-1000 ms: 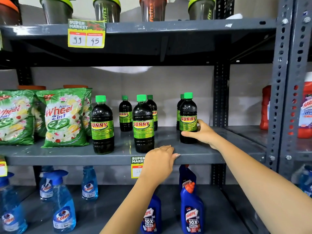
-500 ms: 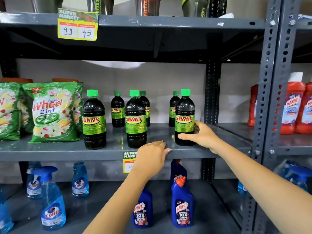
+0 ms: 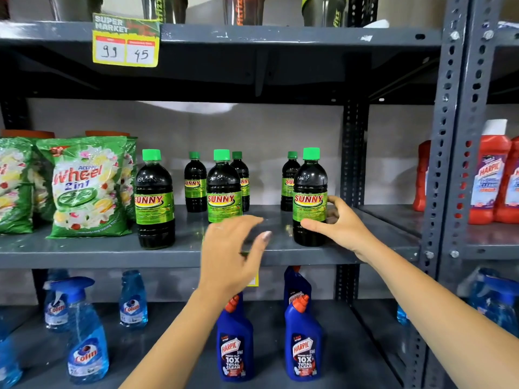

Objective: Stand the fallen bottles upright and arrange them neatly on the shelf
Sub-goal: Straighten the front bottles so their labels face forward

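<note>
Six dark SUNNY bottles with green caps stand upright on the grey middle shelf (image 3: pixel 84 252). The front row holds a left bottle (image 3: pixel 154 197), a middle bottle (image 3: pixel 223 189) and a right bottle (image 3: pixel 309 192). Three more stand behind: (image 3: pixel 195 182), (image 3: pixel 243 175), (image 3: pixel 288 181). My right hand (image 3: pixel 341 228) wraps the lower part of the right front bottle, thumb on its front and fingers round its right side. My left hand (image 3: pixel 233 256) hovers, blurred, in front of the middle bottle's base with fingers spread and nothing in it.
Green Wheel detergent bags (image 3: pixel 87 189) fill the shelf's left end. Red Harpic bottles (image 3: pixel 488 175) stand past the upright post (image 3: pixel 449 136). Below are blue Harpic bottles (image 3: pixel 303 341) and Colin sprays (image 3: pixel 84 338). Shaker cups line the top shelf behind a price tag (image 3: pixel 125 40).
My left hand has lifted off the shelf's front edge and spread its fingers before the middle bottle. My right hand stays on the right front bottle. The view has drifted slightly.
</note>
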